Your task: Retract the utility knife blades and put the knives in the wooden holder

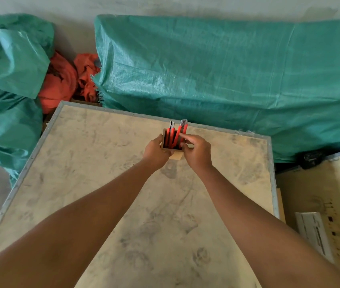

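Note:
A small square wooden holder (176, 155) stands near the far edge of the crate top. Several red utility knives (172, 134) stick up out of it, metal ends upward. My left hand (156, 153) grips the holder's left side. My right hand (196, 153) is at its right side, with thumb and forefinger pinched on the rightmost red knife (183, 127), which leans right inside the holder. No blade shows beyond the metal tips.
The work surface is a dusty plywood crate top (123, 204) with a metal rim. Green tarpaulin bundles (227, 75) lie behind and at the left, with orange cloth (65, 82) between them. A second crate (320, 204) stands at the right.

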Available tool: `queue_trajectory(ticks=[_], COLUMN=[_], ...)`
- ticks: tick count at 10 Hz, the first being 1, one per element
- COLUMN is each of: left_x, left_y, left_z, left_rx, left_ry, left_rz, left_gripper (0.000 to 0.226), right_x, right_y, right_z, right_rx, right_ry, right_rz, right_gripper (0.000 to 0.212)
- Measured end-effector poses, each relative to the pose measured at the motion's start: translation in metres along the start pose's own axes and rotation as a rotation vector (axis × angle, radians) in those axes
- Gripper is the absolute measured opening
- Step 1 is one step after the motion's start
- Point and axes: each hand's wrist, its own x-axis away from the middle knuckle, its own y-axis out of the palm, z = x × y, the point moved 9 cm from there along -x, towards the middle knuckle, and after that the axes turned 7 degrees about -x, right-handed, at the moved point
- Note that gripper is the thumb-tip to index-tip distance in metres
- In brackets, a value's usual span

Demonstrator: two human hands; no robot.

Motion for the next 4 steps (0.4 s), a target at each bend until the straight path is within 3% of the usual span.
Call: queue_trajectory(ticks=[3,4], left_x=[0.011,0.022], left_y=[-0.014,-0.024], left_z=[0.021,0.031], left_rx=[0.054,0.069], left_ry=[0.07,0.08], left_rz=[0.027,0.064], left_gripper=[0.056,0.07], right_x=[0.002,0.003], right_y=[-0.011,-0.024], right_z=[-0.007,-0.02], right_rx=[-0.097,-0.144], right_ry=[0.09,0.082], right_rz=[-0.017,0.017], right_gripper=[0.044,0.042])
